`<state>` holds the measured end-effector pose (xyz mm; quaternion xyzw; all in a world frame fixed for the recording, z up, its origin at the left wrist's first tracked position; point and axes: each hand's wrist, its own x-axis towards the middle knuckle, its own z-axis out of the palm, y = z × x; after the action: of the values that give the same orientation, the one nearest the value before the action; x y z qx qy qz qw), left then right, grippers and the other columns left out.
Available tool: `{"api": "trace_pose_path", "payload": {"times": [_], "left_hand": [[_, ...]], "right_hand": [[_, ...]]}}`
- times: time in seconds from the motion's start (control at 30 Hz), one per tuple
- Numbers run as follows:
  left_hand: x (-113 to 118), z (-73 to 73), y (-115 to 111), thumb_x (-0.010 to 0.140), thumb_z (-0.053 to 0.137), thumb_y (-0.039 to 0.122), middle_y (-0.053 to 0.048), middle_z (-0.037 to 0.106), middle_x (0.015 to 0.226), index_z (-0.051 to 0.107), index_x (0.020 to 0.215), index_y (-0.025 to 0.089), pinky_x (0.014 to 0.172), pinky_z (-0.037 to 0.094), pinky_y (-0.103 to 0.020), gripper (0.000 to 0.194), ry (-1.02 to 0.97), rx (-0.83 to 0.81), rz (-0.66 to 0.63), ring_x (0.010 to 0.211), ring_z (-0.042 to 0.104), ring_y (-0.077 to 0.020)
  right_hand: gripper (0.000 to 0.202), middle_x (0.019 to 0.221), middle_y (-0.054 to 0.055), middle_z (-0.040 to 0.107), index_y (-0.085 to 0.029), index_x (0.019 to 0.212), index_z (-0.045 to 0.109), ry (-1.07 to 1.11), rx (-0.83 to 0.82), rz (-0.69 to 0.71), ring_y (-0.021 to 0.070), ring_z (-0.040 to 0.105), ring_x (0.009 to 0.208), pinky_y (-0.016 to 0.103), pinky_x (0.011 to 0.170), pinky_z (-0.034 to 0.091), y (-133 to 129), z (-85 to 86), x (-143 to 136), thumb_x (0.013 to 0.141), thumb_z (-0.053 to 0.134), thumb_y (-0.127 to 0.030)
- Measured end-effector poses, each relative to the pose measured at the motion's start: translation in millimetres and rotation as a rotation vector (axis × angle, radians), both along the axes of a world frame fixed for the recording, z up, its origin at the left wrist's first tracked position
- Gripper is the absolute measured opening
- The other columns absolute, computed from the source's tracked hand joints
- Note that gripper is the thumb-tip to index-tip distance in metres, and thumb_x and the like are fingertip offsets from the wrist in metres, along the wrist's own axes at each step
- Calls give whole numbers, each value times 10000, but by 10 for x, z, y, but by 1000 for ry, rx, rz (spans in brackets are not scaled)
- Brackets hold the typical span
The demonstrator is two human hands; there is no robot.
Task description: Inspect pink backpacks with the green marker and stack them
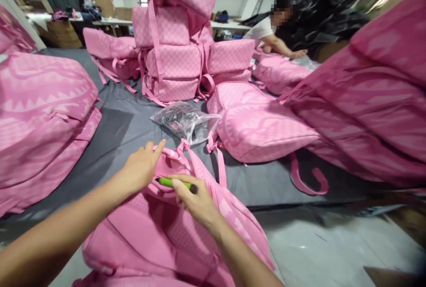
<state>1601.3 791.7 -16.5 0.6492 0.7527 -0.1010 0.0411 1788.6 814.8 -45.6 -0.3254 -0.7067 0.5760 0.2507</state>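
A pink backpack (140, 229) leans in front of me against the table edge, its straps and padded back side facing me. My left hand (141, 167) is at its top edge beside the carry handle, one finger pointing up and the others curled at the fabric; the fingertips are partly hidden. In my right hand (196, 200) is a slim green pen-like tool (166, 182) with black ends. Its dark tip points left, close to the left hand and over the top of the backpack. Whether the tip touches the fabric I cannot tell.
A clear plastic bag (186, 120) with dark contents lies beyond the backpack on the grey-covered table (116, 109). Another backpack (262, 118) lies to its right. Stacked pink bags (173, 63) stand behind, with large piles left and right. A person (269, 29) works at the far right.
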Motion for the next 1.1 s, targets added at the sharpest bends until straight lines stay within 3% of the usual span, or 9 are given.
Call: {"api": "trace_pose_path", "payload": {"times": [0.1,0.2,0.23,0.3,0.47,0.63,0.8,0.97,1.1], "left_hand": [[11,2,-7,809,564,108,-178,479,1335,162,1551,174,819,539,-345,846,1,4,-10,1083,615,-273],[37,32,5,807,508,58,-181,471,1354,157,1557,169,820,539,-347,835,14,-28,6,1066,619,-264],[47,46,12,801,500,47,-182,463,1368,154,1559,169,827,538,-348,842,13,-47,16,1075,615,-265],[63,71,25,795,506,44,-181,449,1390,148,1564,171,852,535,-356,858,1,-75,34,1098,606,-268],[76,88,61,804,522,69,-167,424,1424,138,1572,187,903,527,-367,867,-45,-98,56,1148,582,-269],[72,84,81,786,499,28,-162,440,1411,141,1574,195,905,526,-361,881,-57,-101,62,1149,581,-263],[34,42,64,766,518,41,-173,434,1419,150,1567,199,888,527,-368,896,-59,-73,52,1146,583,-271],[-28,-51,18,737,537,51,-154,457,1391,173,1554,220,871,520,-339,910,-84,25,11,1140,585,-257],[-33,-59,-25,755,528,64,-162,473,1360,199,1544,199,847,519,-343,866,-104,53,6,1080,603,-248]], "right_hand": [[303,1125,90,707,-201,1016,745,51,330,-219,219,646,1055,349,904,526,428,157,302,923,489,-336],[401,1270,137,611,-158,1184,652,-421,721,-410,215,594,1154,343,974,483,1064,85,362,926,346,-143],[432,1259,146,608,-151,1246,612,-669,795,-348,210,613,1117,330,942,492,1287,9,302,932,318,-110],[357,1200,148,627,-160,1221,629,-861,834,-203,227,654,1020,327,860,516,1691,-177,95,935,417,-134],[252,1186,104,632,-151,1133,645,-953,886,85,237,630,1067,378,879,528,2227,-526,-455,914,627,-275],[250,1212,108,627,-125,1132,635,-954,877,146,238,588,1145,448,964,499,2250,-683,-556,954,591,-294],[149,1084,94,690,-129,1004,679,-881,751,43,224,615,1108,421,966,490,2185,-670,-393,931,601,-232],[225,911,129,722,-136,996,674,-685,557,-294,213,689,848,299,709,528,2044,-292,-32,936,492,-252],[356,699,44,664,-120,962,639,-463,391,-293,125,563,480,222,426,415,1616,124,275,889,506,-441]]}}
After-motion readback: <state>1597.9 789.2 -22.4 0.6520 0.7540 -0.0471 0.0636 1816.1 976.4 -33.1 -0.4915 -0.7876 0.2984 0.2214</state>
